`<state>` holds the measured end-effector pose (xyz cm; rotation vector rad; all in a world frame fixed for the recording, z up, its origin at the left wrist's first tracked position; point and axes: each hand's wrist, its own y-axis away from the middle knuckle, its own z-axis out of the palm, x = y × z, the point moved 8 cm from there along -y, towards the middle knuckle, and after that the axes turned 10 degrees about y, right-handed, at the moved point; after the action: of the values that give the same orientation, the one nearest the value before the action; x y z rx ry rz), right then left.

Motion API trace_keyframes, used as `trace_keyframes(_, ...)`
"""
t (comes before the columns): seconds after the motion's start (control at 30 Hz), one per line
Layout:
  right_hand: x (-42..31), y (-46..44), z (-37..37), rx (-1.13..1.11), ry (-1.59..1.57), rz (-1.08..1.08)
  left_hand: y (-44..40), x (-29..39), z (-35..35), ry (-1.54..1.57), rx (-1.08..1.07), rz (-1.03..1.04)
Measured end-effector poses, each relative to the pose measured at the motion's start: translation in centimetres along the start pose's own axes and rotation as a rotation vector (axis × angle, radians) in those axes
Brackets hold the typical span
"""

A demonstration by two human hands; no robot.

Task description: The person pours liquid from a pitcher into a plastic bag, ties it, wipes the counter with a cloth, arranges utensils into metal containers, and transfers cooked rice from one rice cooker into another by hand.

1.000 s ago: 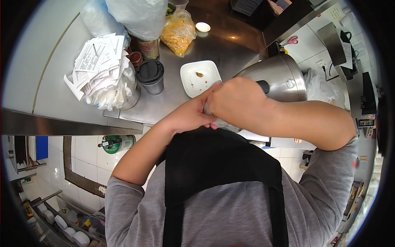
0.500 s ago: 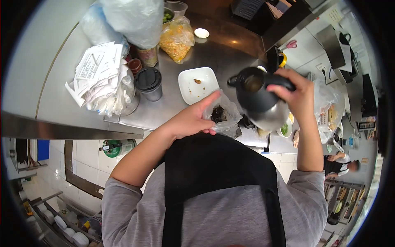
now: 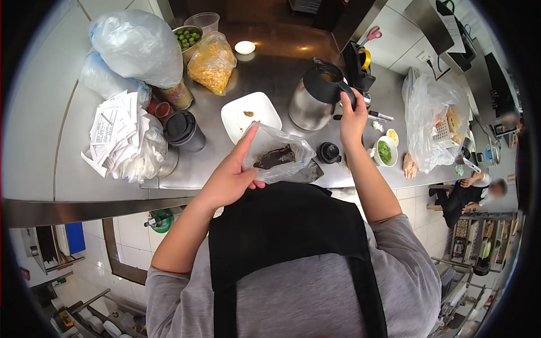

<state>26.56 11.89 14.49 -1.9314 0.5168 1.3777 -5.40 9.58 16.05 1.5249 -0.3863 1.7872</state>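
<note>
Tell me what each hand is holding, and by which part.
The left hand holds a clear plastic bag by one side, near its open mouth. The right hand holds a steel jug by its black handle.

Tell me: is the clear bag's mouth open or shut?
Open: the clear bag gapes upward, showing dark contents inside, with the left hand holding its edge.

The left forearm (image 3: 183, 234) is angled inward, forefinger (image 3: 245, 145) extended from the left grip (image 3: 226, 179). The right grip (image 3: 354, 115) is curled, the right forearm (image 3: 368, 177) stretched forward.
</note>
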Motion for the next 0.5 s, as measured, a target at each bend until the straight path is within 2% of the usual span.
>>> trace_keyframes(0.07,-3.3,1.7,-1.0,0.125,0.567,-0.444,0.4,-0.1,-0.2,-0.006,0.009,0.009)
trace_keyframes(0.13,-9.2,6.3,0.5,-0.081,0.705,-0.840,0.6,0.3,-0.4,-0.031,0.045,0.009)
trace_keyframes(0.17,-9.6,7.9,2.1,-0.304,0.599,-0.877,0.6,0.3,-0.4,-0.040,0.034,0.003)
trace_keyframes(0.2,-7.8,9.6,3.9,-0.589,0.592,-0.742,0.7,0.4,-0.5,-0.049,0.037,0.001)
trace_keyframes(0.23,-7.1,10.0,3.8,-0.574,0.596,-0.730,0.7,0.4,-0.5,-0.057,0.038,0.000)
trace_keyframes(0.3,-2.1,12.3,5.6,-1.154,0.475,-0.218,1.0,1.4,-0.5,-0.177,0.075,0.033)
trace_keyframes(0.37,-2.6,11.0,4.8,-1.125,0.495,-0.214,1.2,2.5,-1.0,-0.292,0.126,0.070)
trace_keyframes(0.43,-4.4,10.1,4.4,-1.101,0.509,-0.199,1.7,5.1,-0.4,-0.638,0.132,0.338)
trace_keyframes(0.47,-7.6,9.6,4.3,-1.002,0.386,-0.303,1.6,5.3,-0.2,-0.646,0.117,0.330)
trace_keyframes(0.5,-10.0,9.4,4.2,-0.894,0.268,-0.405,1.7,6.4,0.7,-0.732,0.075,0.446)
